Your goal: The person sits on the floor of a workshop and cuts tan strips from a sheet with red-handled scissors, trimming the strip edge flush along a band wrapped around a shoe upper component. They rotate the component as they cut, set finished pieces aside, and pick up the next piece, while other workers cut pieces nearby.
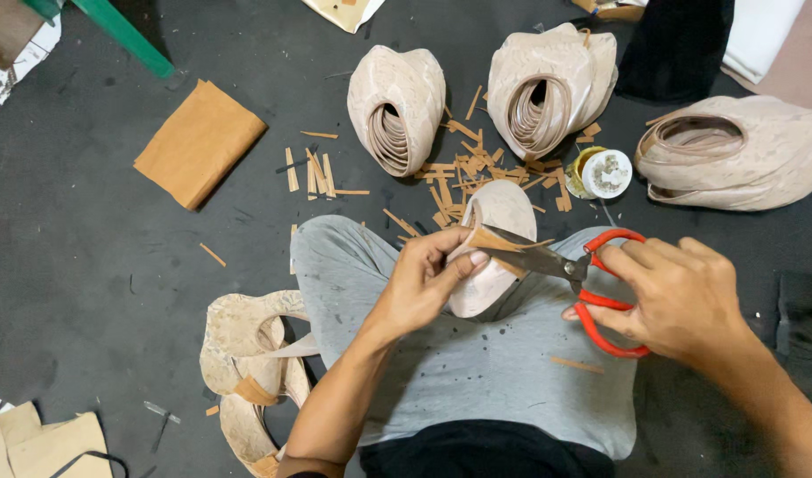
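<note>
Shoe upper point(494, 252), a pale beige piece with a tan strip folded out at its edge, rests on the person's lap over grey trousers point(459, 354), above the dark floor point(96, 265). The left hand point(424, 279) has its grip pinched on the upper, thumb pressed on top near the tan strip. The right hand point(680, 296) is closed through the red handles of the scissors point(570, 265), whose blades are slightly parted around the strip's edge. The upper looks light, thin and pliable, likely to flop or buckle, so it is best held close beside the cut line where the fingers can keep it taut. Tan offcuts point(464, 173) litter the floor ahead, near three stacks of uppers point(397, 106) and a small glue tin point(601, 173). Finished pieces point(247, 354) lie beside the left knee.
</note>
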